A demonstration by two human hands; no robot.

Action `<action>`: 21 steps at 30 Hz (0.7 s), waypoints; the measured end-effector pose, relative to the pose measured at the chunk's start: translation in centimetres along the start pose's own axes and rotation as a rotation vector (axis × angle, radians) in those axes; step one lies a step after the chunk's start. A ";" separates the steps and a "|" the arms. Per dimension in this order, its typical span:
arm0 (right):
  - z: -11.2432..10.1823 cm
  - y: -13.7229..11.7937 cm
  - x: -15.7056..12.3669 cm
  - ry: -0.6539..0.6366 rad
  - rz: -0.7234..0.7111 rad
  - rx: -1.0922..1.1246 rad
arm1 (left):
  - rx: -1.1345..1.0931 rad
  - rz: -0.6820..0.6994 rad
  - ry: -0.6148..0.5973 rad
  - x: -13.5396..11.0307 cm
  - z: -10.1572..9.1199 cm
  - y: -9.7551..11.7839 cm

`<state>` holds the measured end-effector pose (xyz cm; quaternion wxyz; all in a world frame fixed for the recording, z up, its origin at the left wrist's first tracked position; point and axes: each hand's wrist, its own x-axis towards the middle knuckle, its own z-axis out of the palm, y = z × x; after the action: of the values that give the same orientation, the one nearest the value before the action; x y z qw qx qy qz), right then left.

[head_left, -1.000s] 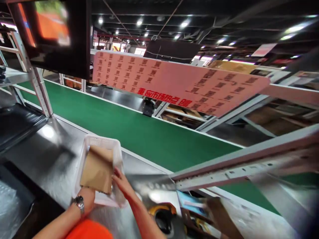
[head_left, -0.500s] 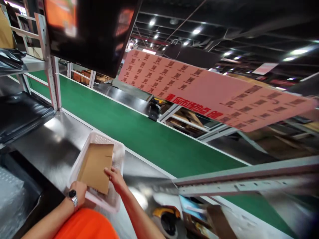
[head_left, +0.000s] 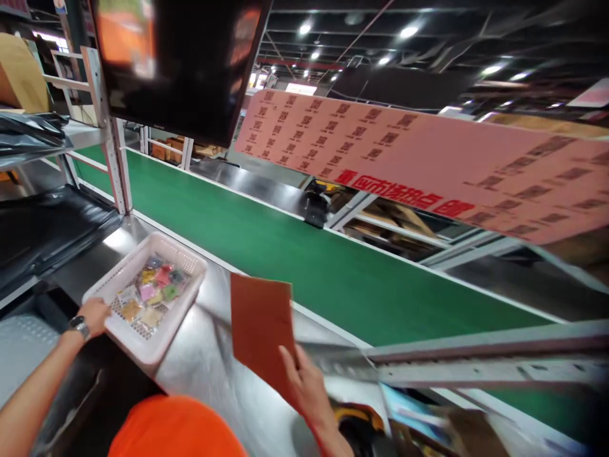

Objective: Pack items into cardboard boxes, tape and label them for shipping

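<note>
My right hand (head_left: 304,381) grips the lower right edge of a flat brown cardboard sheet (head_left: 261,330), held up over the metal table (head_left: 209,362). On the left, my left hand (head_left: 95,315) is closed over the near left rim of a white plastic basket (head_left: 143,352). Inside that basket lie several small clear packets (head_left: 159,279) with pink, green, yellow and red contents; what they hold is too small to make out. A watch (head_left: 80,327) is on my left wrist.
Behind the table runs a green conveyor belt (head_left: 228,235). A pink board with printed codes (head_left: 380,152) and a dark screen (head_left: 185,70) hang above. White metal posts (head_left: 121,165) stand left; a yellow-and-black object (head_left: 359,422) sits at lower right.
The cardboard sheet has come out of the basket and moved right in my right hand, uncovering the packets. My left hand and the basket have shifted left.
</note>
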<state>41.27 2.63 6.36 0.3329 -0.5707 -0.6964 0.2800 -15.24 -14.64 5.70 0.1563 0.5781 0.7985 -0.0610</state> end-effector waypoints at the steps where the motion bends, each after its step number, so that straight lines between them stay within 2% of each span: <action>1: 0.8 0.5 -0.7 -0.085 -0.007 -0.096 | 0.040 -0.013 0.019 -0.5 -0.4 -1.3; 3: 2.7 0.7 -2.0 -0.281 -0.013 -0.276 | 0.064 -0.095 0.074 -1.6 -1.1 -2.3; 4: 3.7 0.6 -2.7 -0.378 -0.021 -0.349 | 0.048 -0.128 0.105 -2.2 -1.4 -1.8; 6: 5.5 0.1 -3.7 -0.529 -0.034 -0.418 | -0.089 -0.073 0.171 -3.3 -1.3 1.5; 8: 6.7 -0.5 -4.4 -0.577 -0.033 -0.367 | -0.378 0.127 0.217 -3.9 -0.4 7.5; 10: 7.3 -0.8 -4.8 -0.552 -0.018 -0.250 | -0.704 0.212 0.208 -3.8 1.3 14.8; 11: 7.4 -0.9 -5.0 -0.545 -0.011 -0.197 | -0.825 0.199 0.172 -3.4 2.3 18.3; 12: 7.2 -1.0 -5.2 -0.546 -0.008 -0.153 | -0.902 0.130 0.131 -2.8 3.3 21.5; 14: 6.4 -0.9 -5.6 -0.577 0.005 -0.085 | -1.003 -0.023 0.063 -1.2 5.1 26.4; 15: 5.7 -0.8 -5.9 -0.591 0.021 -0.049 | -1.058 -0.082 0.046 -0.4 5.8 28.0; 17: 4.2 -0.3 -6.5 -0.583 0.075 0.038 | -1.145 -0.149 0.050 1.0 6.7 29.7; 21: 2.1 1.6 -8.4 -0.452 0.247 0.219 | -1.194 -0.200 0.095 1.8 7.7 30.4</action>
<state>41.61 -5.34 2.64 0.1921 -0.5350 -0.6436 0.5125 14.24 -5.25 0.40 0.4112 0.3148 0.7514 0.4089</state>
